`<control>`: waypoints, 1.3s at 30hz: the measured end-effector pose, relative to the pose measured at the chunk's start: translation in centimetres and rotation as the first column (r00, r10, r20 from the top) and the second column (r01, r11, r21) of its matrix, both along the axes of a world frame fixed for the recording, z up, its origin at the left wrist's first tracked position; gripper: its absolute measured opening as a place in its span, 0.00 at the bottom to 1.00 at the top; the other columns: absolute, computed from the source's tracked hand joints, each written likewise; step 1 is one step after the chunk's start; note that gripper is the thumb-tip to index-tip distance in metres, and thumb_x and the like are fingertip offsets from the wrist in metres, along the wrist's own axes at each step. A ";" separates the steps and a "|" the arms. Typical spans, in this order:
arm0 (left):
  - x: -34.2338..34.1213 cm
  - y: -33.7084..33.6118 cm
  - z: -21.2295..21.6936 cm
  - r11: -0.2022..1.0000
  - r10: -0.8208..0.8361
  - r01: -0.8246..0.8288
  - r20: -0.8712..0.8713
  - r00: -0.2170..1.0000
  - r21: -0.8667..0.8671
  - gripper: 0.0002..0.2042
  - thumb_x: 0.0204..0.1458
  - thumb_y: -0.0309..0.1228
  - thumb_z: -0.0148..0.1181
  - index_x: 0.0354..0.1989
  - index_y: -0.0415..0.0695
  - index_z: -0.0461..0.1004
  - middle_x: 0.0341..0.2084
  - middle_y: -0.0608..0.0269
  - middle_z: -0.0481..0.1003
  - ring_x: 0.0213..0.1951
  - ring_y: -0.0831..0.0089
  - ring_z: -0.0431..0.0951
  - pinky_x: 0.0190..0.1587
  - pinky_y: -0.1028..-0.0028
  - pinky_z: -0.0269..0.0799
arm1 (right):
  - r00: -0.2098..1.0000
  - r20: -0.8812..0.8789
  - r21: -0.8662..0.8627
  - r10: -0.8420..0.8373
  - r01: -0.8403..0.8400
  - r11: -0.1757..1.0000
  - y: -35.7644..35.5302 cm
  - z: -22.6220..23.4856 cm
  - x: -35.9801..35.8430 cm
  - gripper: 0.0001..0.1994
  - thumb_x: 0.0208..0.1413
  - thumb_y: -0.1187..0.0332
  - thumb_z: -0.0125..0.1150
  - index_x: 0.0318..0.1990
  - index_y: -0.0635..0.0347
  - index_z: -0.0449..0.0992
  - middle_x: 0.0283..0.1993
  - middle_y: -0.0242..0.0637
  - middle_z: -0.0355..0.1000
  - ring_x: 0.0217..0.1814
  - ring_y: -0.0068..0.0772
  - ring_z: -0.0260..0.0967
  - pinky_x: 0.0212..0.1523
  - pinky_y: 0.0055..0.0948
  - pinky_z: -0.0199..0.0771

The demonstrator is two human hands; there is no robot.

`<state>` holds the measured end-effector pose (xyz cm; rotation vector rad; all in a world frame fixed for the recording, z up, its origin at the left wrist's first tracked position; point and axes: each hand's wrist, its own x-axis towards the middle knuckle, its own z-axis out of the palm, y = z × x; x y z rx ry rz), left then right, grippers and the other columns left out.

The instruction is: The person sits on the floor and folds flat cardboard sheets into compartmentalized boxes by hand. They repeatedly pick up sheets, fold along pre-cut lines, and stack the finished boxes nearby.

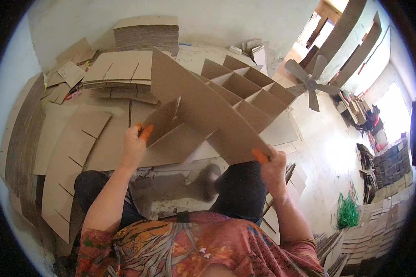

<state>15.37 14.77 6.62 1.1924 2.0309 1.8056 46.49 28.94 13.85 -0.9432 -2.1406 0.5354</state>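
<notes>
A brown cardboard divider grid, made of slotted strips crossing each other, is held tilted above my lap and the low work surface. One long cardboard strip runs across it diagonally, from upper left down to my right knee. My left hand, with orange covers on its fingertips, is closed on the near end of a cross strip. At the lower right end of the long strip, my right hand grips the edge, an orange cover showing on one digit. The grid's underside is hidden.
Slotted cardboard strips lie at my left beside a tall stack. More stacked cardboard stands by the wall, with a slotted pile before it. A fan stands at the right; green twine lies on the floor.
</notes>
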 end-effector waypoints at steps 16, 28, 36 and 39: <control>7.7 -2.1 4.6 0.961 -0.088 0.245 -0.693 0.716 0.131 0.17 0.47 0.33 0.64 0.43 0.35 0.72 0.34 0.52 0.74 0.34 0.59 0.74 0.38 0.64 0.70 | 0.999 -0.020 -0.101 0.027 -0.029 0.994 -1.5 0.3 1.1 0.05 0.50 0.73 0.62 0.30 0.67 0.76 0.19 0.38 0.71 0.24 0.19 0.67 0.27 0.24 0.66; 3.1 -2.3 0.9 0.894 0.329 -0.116 -0.458 0.826 0.434 0.21 0.53 0.33 0.60 0.53 0.36 0.66 0.46 0.52 0.71 0.48 0.58 0.71 0.53 0.67 0.65 | 0.952 -0.110 0.022 0.285 -0.285 0.958 -0.8 3.1 1.6 0.23 0.46 0.69 0.66 0.52 0.61 0.70 0.30 0.46 0.76 0.28 0.30 0.74 0.31 0.29 0.72; 2.1 -1.2 -1.1 0.996 -0.050 0.030 0.238 0.970 0.085 0.16 0.54 0.30 0.58 0.49 0.35 0.69 0.40 0.58 0.74 0.43 0.71 0.72 0.48 0.74 0.65 | 0.825 0.417 0.013 0.383 -0.426 0.904 -1.5 6.1 -1.8 0.30 0.51 0.73 0.55 0.64 0.50 0.56 0.39 0.54 0.73 0.35 0.56 0.73 0.35 0.45 0.75; 1.4 -1.7 -1.5 0.985 -0.019 0.043 0.142 0.990 -0.166 0.13 0.54 0.30 0.58 0.43 0.34 0.72 0.33 0.60 0.75 0.36 0.74 0.71 0.43 0.75 0.66 | 0.798 0.366 0.024 0.479 -0.523 0.852 -1.2 5.3 -1.6 0.31 0.49 0.73 0.54 0.63 0.51 0.57 0.37 0.52 0.74 0.34 0.54 0.73 0.34 0.43 0.75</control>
